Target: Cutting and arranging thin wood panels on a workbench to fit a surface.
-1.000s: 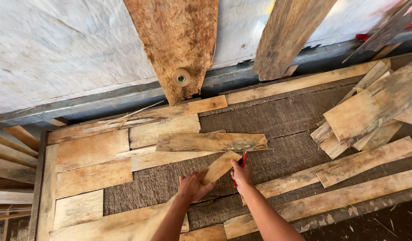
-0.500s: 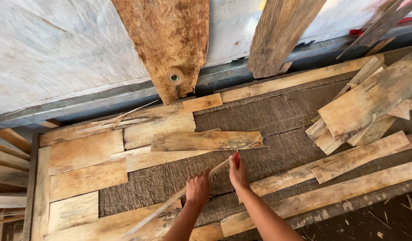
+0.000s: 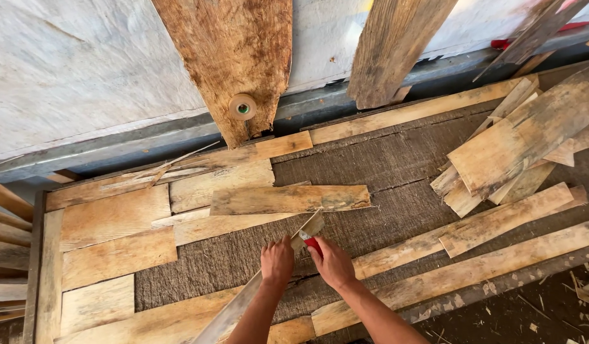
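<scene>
My left hand gripping a thin wood strip, my right hand beside it closed on a red-handled tool, both just below the weathered plank.

Your left hand grips a long thin wood strip that runs diagonally over the dark mat. Your right hand holds a red-handled tool against it, just below a weathered plank.

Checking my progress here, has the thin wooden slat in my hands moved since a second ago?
Yes. The thin wooden slat has turned edge-up, its tip now at the mottled plank.
</scene>
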